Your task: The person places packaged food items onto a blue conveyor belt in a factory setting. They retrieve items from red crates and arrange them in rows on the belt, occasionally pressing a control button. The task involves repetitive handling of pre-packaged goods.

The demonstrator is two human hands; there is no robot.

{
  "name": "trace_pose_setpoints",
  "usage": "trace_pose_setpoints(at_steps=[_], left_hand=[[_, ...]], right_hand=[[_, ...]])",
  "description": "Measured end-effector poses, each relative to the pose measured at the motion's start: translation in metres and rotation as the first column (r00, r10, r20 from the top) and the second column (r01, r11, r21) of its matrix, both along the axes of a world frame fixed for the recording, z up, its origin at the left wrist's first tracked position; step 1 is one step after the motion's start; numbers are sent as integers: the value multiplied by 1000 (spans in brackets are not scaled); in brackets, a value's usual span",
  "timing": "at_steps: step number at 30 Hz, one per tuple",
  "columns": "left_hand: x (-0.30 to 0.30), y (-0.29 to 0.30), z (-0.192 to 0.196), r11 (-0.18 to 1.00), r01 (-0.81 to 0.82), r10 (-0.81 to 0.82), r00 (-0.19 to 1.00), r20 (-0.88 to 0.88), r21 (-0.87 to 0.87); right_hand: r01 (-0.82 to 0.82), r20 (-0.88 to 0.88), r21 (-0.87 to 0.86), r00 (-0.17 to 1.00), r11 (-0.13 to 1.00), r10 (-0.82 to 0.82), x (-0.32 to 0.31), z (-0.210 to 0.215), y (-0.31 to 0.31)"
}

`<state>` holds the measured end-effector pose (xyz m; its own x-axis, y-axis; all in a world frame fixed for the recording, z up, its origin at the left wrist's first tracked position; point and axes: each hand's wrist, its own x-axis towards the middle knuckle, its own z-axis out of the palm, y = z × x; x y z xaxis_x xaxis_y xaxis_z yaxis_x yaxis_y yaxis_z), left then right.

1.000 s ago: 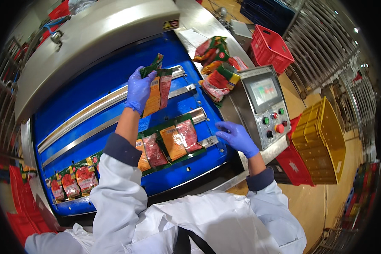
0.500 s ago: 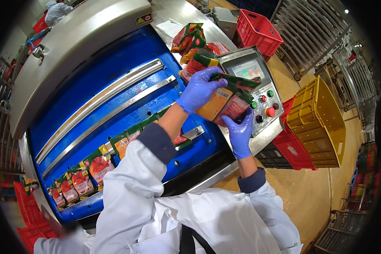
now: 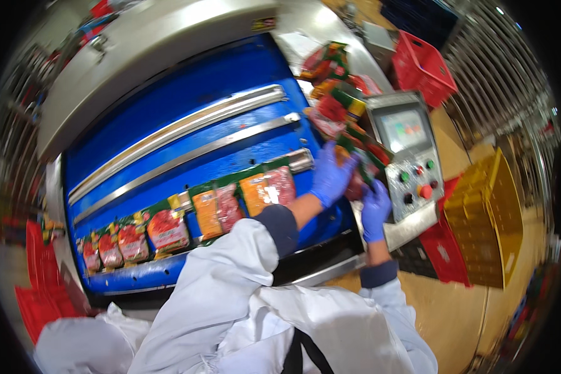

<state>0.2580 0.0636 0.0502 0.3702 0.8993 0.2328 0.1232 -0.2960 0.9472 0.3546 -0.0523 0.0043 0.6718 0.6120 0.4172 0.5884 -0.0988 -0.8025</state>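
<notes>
- left grip (image 3: 331,176): purple-gloved hand, fingers closed on the held packet (image 3: 369,162).
- right grip (image 3: 375,212): same glove; fingertips at the packet's lower right edge. blur there; cannot tell whether they are closed on it.
- held packet: green, red and orange, tilted, between the two hands, near the left edge of the control panel (image 3: 400,131). outline smeared.
- packet pile (image 3: 330,112): just beyond the held packet, loosely heaped on the steel surface (image 3: 315,17), left of the panel.
- control panel: grey housing, lit screen, coloured push buttons below it; right grip just beside its lower left corner.
- blue bed (image 3: 230,68): left of the hands. row along its near side: red-fronted packets (image 3: 167,232) at the left, orange-and-pink packets (image 3: 217,212) closer to the left forearm.
- metal bar (image 3: 181,141): runs across the bed, beyond the row.
- grey machine cover (image 3: 149,50): arches over the bed's far side.
- yellow crate (image 3: 486,218): right of the panel, tilted in view. red crate (image 3: 424,68): beyond the panel.
</notes>
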Motion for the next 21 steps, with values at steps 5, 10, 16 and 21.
trace_pose_setpoints(at_steps=[5, 10, 16, 21], left_hand=[[-4, -46, 47, 973, 221, -209, 966, -152, 70], [2, -54, 11, 887, 461, -435, 818, -377, -22], [-8, -40, 1, 868, 495, -473, 797, -375, -43], [-44, -21, -4, 892, 448, -395, 833, -387, 55]], right_hand=[[-43, -465, 44, 883, 998, 58, -3, 29, -64], [37, -86, -142, 995, 989, -49, 10, 11, -77], [264, 241, -86, 941, 961, -237, -18, 69, -79], [-307, 611, -192, 706, 932, 358, -65, 90, -51]])
